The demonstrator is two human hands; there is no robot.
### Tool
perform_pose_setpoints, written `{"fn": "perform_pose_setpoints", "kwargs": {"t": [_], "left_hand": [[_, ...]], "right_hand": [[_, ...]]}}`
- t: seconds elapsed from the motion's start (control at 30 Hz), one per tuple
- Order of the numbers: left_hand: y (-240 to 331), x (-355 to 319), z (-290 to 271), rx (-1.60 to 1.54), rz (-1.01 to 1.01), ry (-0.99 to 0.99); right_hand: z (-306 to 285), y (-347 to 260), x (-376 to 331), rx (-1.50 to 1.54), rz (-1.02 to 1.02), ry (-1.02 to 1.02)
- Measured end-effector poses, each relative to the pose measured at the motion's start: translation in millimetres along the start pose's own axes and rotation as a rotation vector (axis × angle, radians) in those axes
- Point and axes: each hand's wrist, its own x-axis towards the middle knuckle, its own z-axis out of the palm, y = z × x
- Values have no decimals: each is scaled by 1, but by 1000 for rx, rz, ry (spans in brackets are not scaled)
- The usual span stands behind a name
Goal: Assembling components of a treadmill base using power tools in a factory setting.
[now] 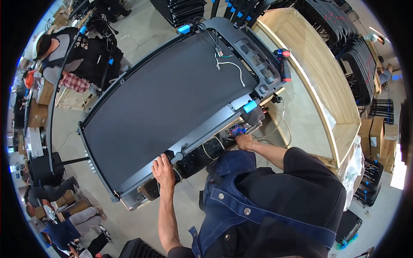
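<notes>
A treadmill deck with a black running belt [159, 99] lies at a slant in front of me. My left hand [163, 171] has its fingers curled over the near edge of the grey side rail [206, 130], beside a small dark part. My right hand [245, 142] reaches below the rail, closed around a blue-and-dark power tool [237, 130]; much of the tool is hidden. Black rounded containers [189, 162] sit under the rail between my hands. A motor cover [258, 58] with vents forms the deck's right end. Loose wires [230, 63] lie on the belt there.
A red-and-blue cordless driver [282, 64] rests beside the motor cover. To the right stands a wooden crate [316, 60], with a cable [289, 129] hanging near it. Stacked black frames [357, 64] fill the far right. Other people [64, 56] work at the left.
</notes>
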Motion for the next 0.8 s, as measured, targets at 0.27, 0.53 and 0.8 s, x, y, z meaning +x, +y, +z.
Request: {"fn": "perform_pose_setpoints", "kwargs": {"t": [0.27, 0.53, 0.8], "left_hand": [[5, 23, -30, -44, 75, -70], [-8, 17, -248, -74, 124, -58], [-24, -50, -385, 25, 119, 584]], "right_hand": [[-117, -138, 45, 780, -425, -562], [-125, -299, 31, 418, -742, -745], [-37, -498, -104, -244, -1039, -943]]}}
